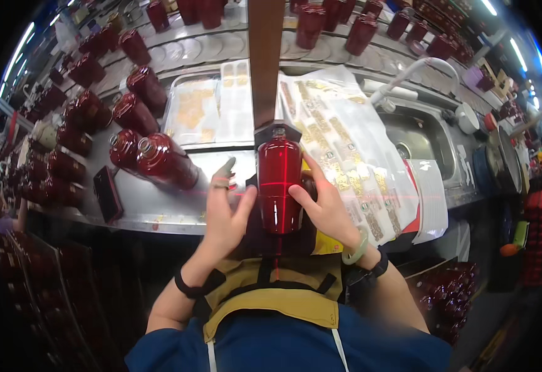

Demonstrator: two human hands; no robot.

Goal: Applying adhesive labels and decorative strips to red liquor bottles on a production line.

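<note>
A glossy dark red glass bottle stands in front of me, its bare threaded neck pointing away. Two crossing red light lines fall on its front. My right hand holds its right side, thumb on the front and index finger stretched along the edge. To the left of the bottle, my left hand is open, thumb and fingers spread, apart from the glass. Coverings sit on some of its fingertips. Beside the right hand lie clear sheets with gold decals. Two more red bottles stand left of my left hand.
A dark phone-like slab leans at the left table edge. Behind are a tray with gold pieces and a brown post. At right are a steel sink, a curved faucet and stacked paper. Several bottles line the conveyor.
</note>
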